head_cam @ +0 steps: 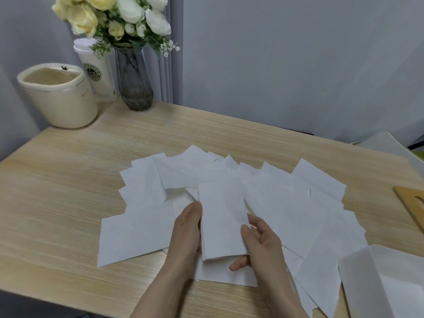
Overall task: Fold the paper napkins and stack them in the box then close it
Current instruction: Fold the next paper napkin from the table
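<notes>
Several white paper napkins (pixel 298 203) lie fanned out over the wooden table (pixel 80 180). Between my hands is one folded napkin (pixel 222 216), a narrow upright rectangle lifted a little off the pile. My left hand (pixel 187 235) presses flat against its left edge, fingers straight. My right hand (pixel 259 244) pinches its right side, with the thumb on top and the fingers curled under its lower edge. A translucent white box (pixel 358 281) stands open at the lower right corner, with white paper inside it.
At the back left stand a cream lidded pot (pixel 57 97), a paper coffee cup (pixel 98 72) and a glass vase (pixel 135 86) of white and yellow flowers. A wooden board (pixel 410 203) lies at the right edge. A white sheet-like lid (pixel 387 145) sits at the far right.
</notes>
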`<action>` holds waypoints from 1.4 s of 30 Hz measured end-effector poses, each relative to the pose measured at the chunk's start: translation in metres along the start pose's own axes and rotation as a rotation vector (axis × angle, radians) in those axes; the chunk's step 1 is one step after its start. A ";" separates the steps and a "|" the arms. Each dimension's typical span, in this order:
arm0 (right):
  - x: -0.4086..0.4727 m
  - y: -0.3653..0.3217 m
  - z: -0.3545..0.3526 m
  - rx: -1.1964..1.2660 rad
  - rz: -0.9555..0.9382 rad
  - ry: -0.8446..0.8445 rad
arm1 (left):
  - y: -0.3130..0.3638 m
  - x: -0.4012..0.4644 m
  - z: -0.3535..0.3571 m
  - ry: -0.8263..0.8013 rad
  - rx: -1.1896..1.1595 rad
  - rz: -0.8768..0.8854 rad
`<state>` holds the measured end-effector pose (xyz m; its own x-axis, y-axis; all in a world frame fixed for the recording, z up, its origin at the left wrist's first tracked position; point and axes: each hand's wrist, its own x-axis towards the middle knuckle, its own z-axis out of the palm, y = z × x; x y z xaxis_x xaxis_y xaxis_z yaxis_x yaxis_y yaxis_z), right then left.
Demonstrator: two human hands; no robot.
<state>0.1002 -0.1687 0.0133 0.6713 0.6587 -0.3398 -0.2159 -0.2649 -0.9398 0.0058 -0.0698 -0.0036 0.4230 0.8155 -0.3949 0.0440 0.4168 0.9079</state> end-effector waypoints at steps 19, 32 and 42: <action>-0.003 0.005 -0.002 -0.249 -0.173 0.082 | 0.002 -0.002 -0.002 0.026 -0.125 0.033; 0.015 0.007 -0.015 -0.499 -0.392 0.268 | -0.005 -0.001 -0.007 0.016 -0.111 0.051; 0.049 0.002 -0.037 -1.064 -0.352 0.291 | -0.006 0.001 -0.010 0.012 -0.142 0.034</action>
<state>0.1585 -0.1627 -0.0037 0.7435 0.6632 0.0860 0.6286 -0.6491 -0.4283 -0.0033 -0.0680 -0.0110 0.4109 0.8348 -0.3665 -0.0993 0.4405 0.8922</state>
